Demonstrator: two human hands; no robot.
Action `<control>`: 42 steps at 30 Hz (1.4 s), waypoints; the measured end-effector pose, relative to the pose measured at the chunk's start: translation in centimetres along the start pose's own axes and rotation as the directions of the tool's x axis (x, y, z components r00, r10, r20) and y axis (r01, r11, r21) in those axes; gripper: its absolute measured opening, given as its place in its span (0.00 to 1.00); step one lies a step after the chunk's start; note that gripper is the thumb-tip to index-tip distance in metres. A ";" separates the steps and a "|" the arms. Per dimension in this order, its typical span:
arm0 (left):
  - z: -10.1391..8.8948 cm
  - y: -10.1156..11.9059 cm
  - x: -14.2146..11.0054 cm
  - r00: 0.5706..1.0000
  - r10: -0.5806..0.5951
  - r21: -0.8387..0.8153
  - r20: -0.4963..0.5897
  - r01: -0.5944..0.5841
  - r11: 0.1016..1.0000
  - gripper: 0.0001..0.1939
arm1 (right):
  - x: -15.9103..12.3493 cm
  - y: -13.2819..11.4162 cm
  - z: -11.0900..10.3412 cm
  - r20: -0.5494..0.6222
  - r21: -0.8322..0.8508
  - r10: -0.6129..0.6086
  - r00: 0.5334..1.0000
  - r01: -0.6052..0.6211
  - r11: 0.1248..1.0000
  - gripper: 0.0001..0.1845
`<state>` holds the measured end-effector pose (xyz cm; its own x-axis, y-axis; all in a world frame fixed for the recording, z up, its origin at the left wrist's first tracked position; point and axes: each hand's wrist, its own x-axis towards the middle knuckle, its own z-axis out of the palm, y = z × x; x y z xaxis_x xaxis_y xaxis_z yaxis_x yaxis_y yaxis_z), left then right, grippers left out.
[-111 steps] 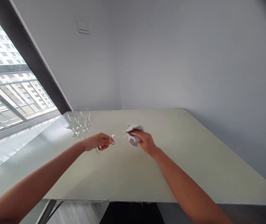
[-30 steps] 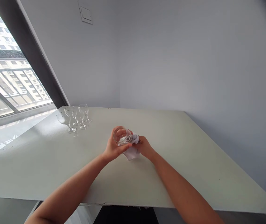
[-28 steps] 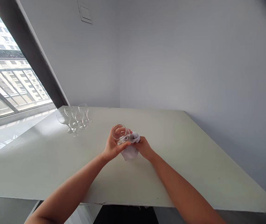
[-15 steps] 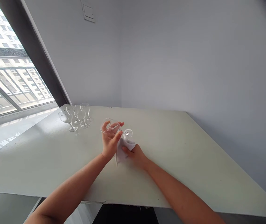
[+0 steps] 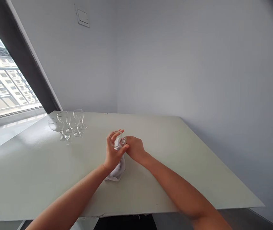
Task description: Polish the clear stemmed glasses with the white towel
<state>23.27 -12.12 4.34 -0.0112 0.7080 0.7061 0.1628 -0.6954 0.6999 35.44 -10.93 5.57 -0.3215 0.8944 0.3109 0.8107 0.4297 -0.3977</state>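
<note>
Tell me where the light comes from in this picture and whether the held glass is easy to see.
Head view: daylight enters from the window at left; the clear glass in the left hand blends into skin and table.

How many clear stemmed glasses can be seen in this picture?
5. One clear stemmed glass is in the left hand; four stand grouped at the table's far left corner. Overlap could hide another.
</note>
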 end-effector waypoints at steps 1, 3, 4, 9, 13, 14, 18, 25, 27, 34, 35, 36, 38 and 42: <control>0.0 -0.3 0.0 0.999 -0.012 0.040 0.036 0.011 0.999 0.34 | 0.5 0.7 0.2 -0.003 0.004 0.054 0.999 -0.054 0.999 0.09; -0.2 -1.1 -0.1 0.991 -0.080 0.155 0.105 0.063 0.986 0.39 | 1.5 3.4 0.0 -0.045 0.016 0.191 0.981 -0.191 0.982 0.10; -0.2 -1.6 -0.2 0.984 -0.127 0.220 0.122 0.098 0.971 0.38 | 1.9 5.2 -0.4 -0.079 0.015 0.269 0.960 -0.269 0.963 0.12; -0.1 -4.7 -0.8 0.913 -0.398 0.429 0.093 0.324 0.843 0.27 | 1.8 16.0 -4.5 -0.226 0.000 0.551 0.804 -0.565 0.825 0.16; 0.2 -6.6 -1.2 0.842 -0.534 0.430 0.081 0.453 0.781 0.26 | 0.2 22.1 -7.0 -0.290 0.039 0.697 0.656 -0.719 0.693 0.15; 0.2 -6.8 -1.2 0.836 -0.543 0.419 0.078 0.467 0.779 0.26 | 0.0 23.2 -7.2 -0.299 0.051 0.720 0.626 -0.743 0.668 0.15; 0.0 -7.3 -1.3 0.816 -0.574 0.367 0.063 0.516 0.774 0.26 | -0.1 26.4 -7.3 -0.310 0.098 0.780 0.544 -0.797 0.595 0.12; 0.0 -7.2 -1.4 0.814 -0.580 0.283 0.005 0.555 0.782 0.25 | -0.4 28.0 -7.0 -0.307 0.180 0.812 0.496 -0.808 0.561 0.11; -0.1 -7.3 -1.4 0.812 -0.583 0.254 0.001 0.564 0.786 0.24 | -1.1 27.4 -7.4 -0.362 0.208 0.811 0.459 -0.808 0.551 0.18; 0.2 -7.4 -1.2 0.770 -0.626 0.019 -0.126 0.633 0.774 0.20 | -1.5 16.7 -5.0 -0.422 0.286 0.673 0.607 -0.616 0.734 0.18; 0.2 -7.3 -0.9 0.756 -0.630 -0.027 -0.178 0.637 0.771 0.18 | -1.4 13.6 -3.8 -0.350 0.283 0.601 0.719 -0.530 0.799 0.17; 0.0 -7.2 -0.6 0.739 -0.631 -0.063 -0.236 0.636 0.769 0.17 | -1.4 10.4 -2.5 -0.226 0.298 0.431 0.873 -0.360 0.884 0.17; -0.9 -7.1 0.4 0.702 -0.614 -0.091 -0.360 0.629 0.772 0.16 | -1.9 4.1 0.0 -0.004 0.365 0.058 0.998 -0.052 0.930 0.19; -5.0 -7.3 2.7 0.589 -0.544 -0.086 -0.597 0.627 0.774 0.19 | -3.4 -2.3 2.9 0.216 0.296 -0.331 0.919 0.261 0.919 0.18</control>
<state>17.15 -5.71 1.65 -0.6846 0.7221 0.0994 0.0341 -0.1045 0.9939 33.27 -14.56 2.91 -0.6690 0.7066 0.2308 0.5159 0.6649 -0.5401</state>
